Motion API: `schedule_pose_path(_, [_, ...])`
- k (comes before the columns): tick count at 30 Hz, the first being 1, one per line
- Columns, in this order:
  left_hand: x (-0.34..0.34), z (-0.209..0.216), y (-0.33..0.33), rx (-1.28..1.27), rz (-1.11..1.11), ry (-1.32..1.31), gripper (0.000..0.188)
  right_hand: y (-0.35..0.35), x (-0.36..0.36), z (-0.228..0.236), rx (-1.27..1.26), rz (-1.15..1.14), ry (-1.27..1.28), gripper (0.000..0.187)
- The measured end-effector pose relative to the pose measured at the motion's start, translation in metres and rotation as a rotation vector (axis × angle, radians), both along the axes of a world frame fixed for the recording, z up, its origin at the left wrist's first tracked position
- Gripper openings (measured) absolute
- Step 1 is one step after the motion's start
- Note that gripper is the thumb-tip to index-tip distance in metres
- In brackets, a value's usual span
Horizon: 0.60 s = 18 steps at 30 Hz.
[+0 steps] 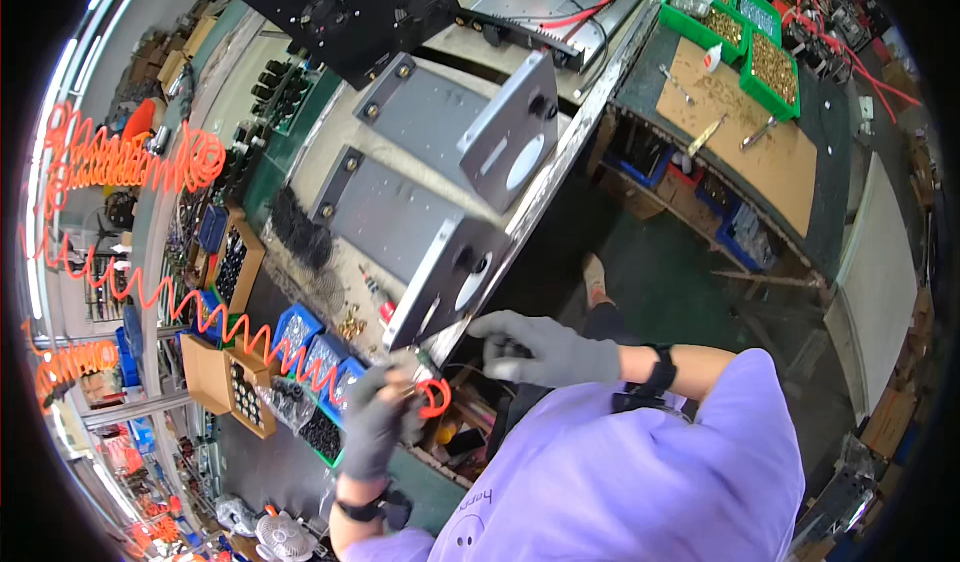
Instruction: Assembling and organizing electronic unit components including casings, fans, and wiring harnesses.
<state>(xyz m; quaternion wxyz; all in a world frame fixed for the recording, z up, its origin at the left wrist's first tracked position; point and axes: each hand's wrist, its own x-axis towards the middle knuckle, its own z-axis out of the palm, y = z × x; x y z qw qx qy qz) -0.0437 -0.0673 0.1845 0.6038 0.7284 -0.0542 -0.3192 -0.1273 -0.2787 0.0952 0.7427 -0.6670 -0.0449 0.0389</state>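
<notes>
My left hand (372,430), in a grey glove, is closed at the near end of the bench. In it is a small tool with metal parts and an orange loop (434,399); the fingers hide most of it. An orange coiled hose (250,340) runs down to this hand. My right hand (550,350), also gloved, is held off the bench edge with its fingers curled round something dark that I cannot make out. Just beyond both hands lies a grey bent-metal housing (385,207) with an upright end panel. A second, similar grey housing (430,112) lies behind it.
A red-handled tool (384,308) and brass fittings (350,324) lie left of the nearer housing. Blue bins (296,330) line the bench's left side. A black fan panel (330,7) sits at the back. At right, green trays (770,74) of small hardware stand on another bench.
</notes>
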Motion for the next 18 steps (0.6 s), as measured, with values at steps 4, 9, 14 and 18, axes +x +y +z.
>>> schedule_pose_path(4, [-0.027, -0.026, -0.013, 0.115, -0.098, 0.281, 0.031, 0.050, -0.008, -0.002, -0.134, -0.096, -0.230, 0.036])
schedule_pose_path(9, [-0.030, -0.053, -0.042, 0.091, -0.199, 0.187, 0.027, 0.048, -0.035, -0.015, -0.223, -0.493, -0.206, 0.027])
schedule_pose_path(14, [-0.037, -0.064, -0.075, 0.092, -0.301, 0.201, 0.027, 0.024, -0.057, -0.020, -0.341, -0.629, -0.192, 0.023])
schedule_pose_path(18, [-0.029, -0.059, -0.118, 0.007, -0.497, -0.686, 0.028, -0.010, -0.066, -0.021, -0.382, -0.839, -0.103, 0.022])
